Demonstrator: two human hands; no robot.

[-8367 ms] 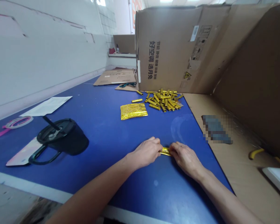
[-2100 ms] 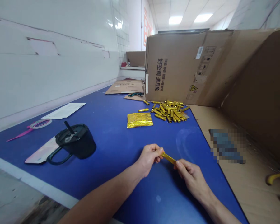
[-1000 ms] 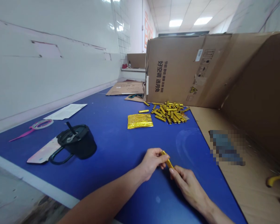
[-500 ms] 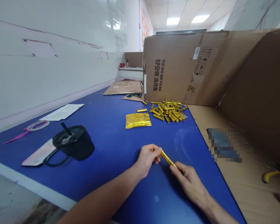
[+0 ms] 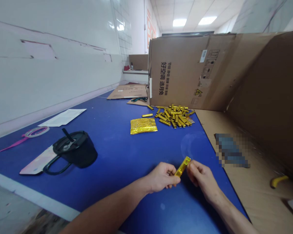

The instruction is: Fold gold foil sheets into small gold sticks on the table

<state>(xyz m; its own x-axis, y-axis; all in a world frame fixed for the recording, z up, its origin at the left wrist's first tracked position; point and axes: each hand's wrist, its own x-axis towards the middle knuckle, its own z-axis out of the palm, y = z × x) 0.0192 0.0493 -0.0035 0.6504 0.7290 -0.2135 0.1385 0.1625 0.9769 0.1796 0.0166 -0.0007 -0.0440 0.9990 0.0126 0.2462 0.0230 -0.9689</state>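
Note:
Over the blue table, my left hand (image 5: pixel 164 177) pinches the lower end of a narrow, shiny gold foil tube (image 5: pixel 182 167) between thumb and fingers. The tube slants up to the right and looks flattened. My right hand (image 5: pixel 202 177) is closed, its fingertips beside the tube's upper end; what they pinch, if anything, is hidden. Beyond both hands lies a flat, crinkled gold foil packet (image 5: pixel 144 125), with a single gold tube (image 5: pixel 147 115) just behind it. Farther right is a loose pile of similar gold tubes (image 5: pixel 175 116).
A black lidded mug (image 5: pixel 79 151) stands at left on a pale booklet (image 5: pixel 35 162). Nearby are a tape roll (image 5: pixel 36 131) and white paper (image 5: pixel 63 117). A large cardboard box (image 5: pixel 180 71) borders the back and right; flattened cardboard (image 5: pixel 128 91) lies at the back.
The gold tube has turned from slanting down-right to slanting up-right. My left hand has moved right and nearer me, and my right hand has shifted to the tube's upper end.

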